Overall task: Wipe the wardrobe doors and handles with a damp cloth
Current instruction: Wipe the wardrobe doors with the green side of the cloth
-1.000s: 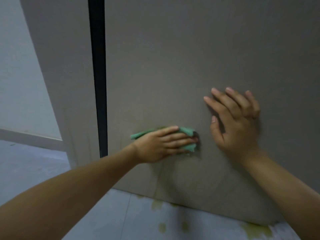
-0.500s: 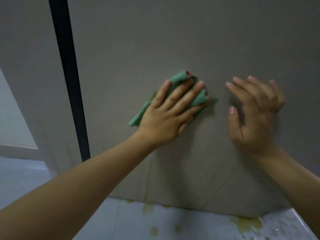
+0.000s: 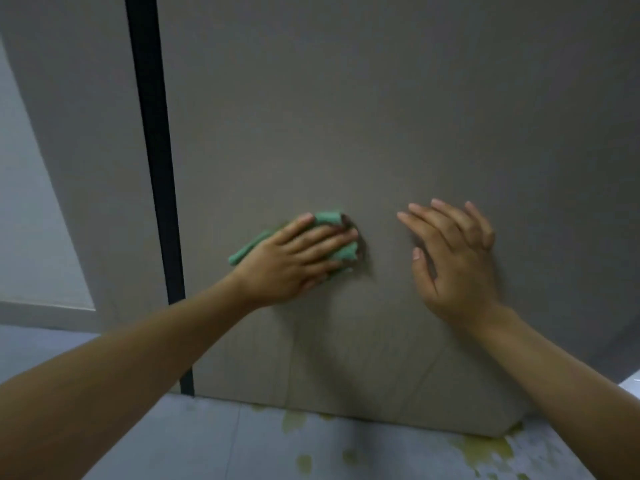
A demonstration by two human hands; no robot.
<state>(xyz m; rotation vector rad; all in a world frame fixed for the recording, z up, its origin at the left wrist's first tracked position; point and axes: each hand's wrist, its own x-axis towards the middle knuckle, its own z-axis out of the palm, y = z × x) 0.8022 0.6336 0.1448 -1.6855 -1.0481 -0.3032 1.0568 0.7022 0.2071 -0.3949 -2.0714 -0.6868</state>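
Green cloth (image 3: 332, 237) is pressed flat on the grey wardrobe door (image 3: 346, 116) by the left hand (image 3: 294, 261), fingers straight; the right hand (image 3: 453, 261) rests open beside it.

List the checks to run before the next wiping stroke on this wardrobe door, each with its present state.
1. Green cloth under the left hand, pressed to the door: ok.
2. Fingers straight across the cloth: ok.
3. Right hand open against the door beside the cloth, apart from it: ok.
4. Cloth damp: cannot tell.
5. Handles within reach: cannot tell, none shows here.
6. Floor below the door clean: not ok, yellowish stains lie there.
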